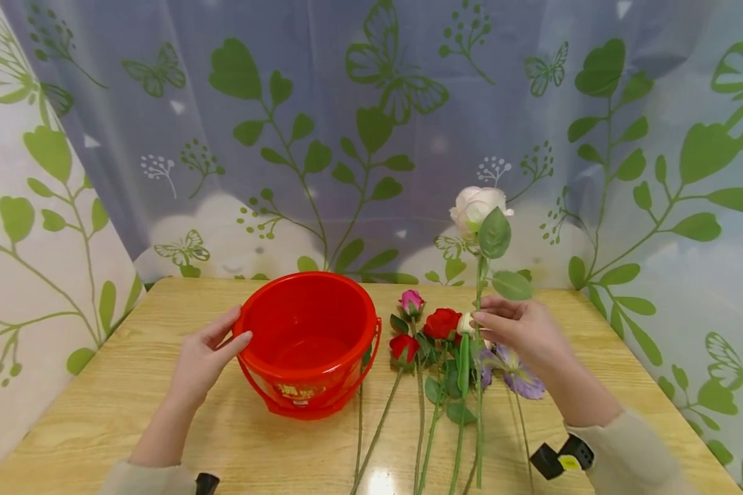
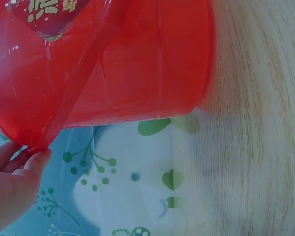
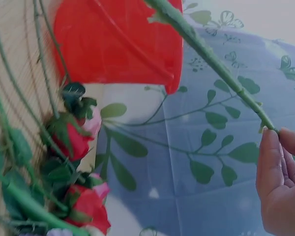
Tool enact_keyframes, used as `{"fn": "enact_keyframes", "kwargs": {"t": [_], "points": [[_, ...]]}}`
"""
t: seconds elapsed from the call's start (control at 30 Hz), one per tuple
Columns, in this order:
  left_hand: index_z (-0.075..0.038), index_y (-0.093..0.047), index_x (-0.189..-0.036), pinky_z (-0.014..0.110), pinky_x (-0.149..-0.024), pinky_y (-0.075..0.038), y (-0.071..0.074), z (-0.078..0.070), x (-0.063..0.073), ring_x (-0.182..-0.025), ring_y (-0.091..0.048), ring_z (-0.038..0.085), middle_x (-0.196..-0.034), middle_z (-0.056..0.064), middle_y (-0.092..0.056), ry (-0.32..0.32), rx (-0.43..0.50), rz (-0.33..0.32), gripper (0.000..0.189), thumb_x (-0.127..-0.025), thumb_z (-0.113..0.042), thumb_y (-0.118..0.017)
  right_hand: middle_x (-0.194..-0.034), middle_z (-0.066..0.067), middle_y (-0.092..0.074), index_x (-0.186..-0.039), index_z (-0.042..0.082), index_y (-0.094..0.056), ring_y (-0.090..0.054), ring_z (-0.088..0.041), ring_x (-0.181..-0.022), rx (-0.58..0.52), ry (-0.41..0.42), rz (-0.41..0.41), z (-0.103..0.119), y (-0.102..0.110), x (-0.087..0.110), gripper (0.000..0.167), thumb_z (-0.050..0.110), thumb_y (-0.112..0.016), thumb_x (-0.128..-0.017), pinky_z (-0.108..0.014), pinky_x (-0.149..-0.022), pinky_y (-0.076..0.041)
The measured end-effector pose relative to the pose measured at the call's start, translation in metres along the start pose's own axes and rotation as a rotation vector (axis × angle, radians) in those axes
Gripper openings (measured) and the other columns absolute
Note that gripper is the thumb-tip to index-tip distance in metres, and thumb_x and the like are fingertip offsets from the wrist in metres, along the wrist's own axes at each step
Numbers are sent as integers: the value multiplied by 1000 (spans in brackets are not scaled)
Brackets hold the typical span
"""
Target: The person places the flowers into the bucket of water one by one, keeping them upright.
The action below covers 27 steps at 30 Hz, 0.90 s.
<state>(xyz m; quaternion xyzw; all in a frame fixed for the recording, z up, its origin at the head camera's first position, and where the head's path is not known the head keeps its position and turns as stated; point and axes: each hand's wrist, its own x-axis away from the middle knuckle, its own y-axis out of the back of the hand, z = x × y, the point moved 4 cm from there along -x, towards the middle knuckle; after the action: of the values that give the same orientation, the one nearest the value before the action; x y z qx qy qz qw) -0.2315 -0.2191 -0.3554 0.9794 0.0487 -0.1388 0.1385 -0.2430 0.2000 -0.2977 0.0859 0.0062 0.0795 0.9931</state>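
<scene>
A red plastic bucket (image 1: pixel 309 385) stands on the table, its handle lowered against the front. My left hand (image 1: pixel 207 354) pinches the bucket's left rim between thumb and fingers; the left wrist view shows the thumb (image 2: pixel 39 160) over the rim. My right hand (image 1: pixel 523 330) pinches the green stem (image 3: pixel 211 59) of a white artificial rose (image 1: pixel 478 210), held upright to the right of the bucket with its bloom at the top. Beneath it on the table lie several flowers, among them red roses (image 1: pixel 441 323), a pink rosebud (image 1: pixel 411 302) and a purple flower (image 1: pixel 520 375).
The wooden table (image 1: pixel 272 454) bears the bucket and the laid flowers, stems pointing to its front edge. Behind it hangs a patterned curtain (image 1: pixel 322 103) with green leaves and butterflies. Dark straps with small devices (image 1: pixel 562 459) sit at the wrists.
</scene>
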Motion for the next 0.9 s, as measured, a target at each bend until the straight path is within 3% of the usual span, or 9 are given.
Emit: {"fn": "enact_keyframes", "kwargs": {"t": [0.33,0.9], "points": [[4,-42,-128,16,-79,-43,0,2,-2,-120,-38,27,-130,16,-43,-10,16,1,55,-82,-17,-64,-91,-3,-54,-101,-4,-48,-58,-13,-88,-82,59,40,16,-22,-12,28,13,-61,-84,-31,-79,-49],[6,-41,-128,15,-79,-43,1,2,-1,-119,-39,25,-130,18,-41,1,21,2,55,-83,-16,-63,-84,1,-60,-89,7,-59,-59,-13,-83,-346,157,18,40,-50,-22,7,7,-62,-82,-28,-76,-50]]}}
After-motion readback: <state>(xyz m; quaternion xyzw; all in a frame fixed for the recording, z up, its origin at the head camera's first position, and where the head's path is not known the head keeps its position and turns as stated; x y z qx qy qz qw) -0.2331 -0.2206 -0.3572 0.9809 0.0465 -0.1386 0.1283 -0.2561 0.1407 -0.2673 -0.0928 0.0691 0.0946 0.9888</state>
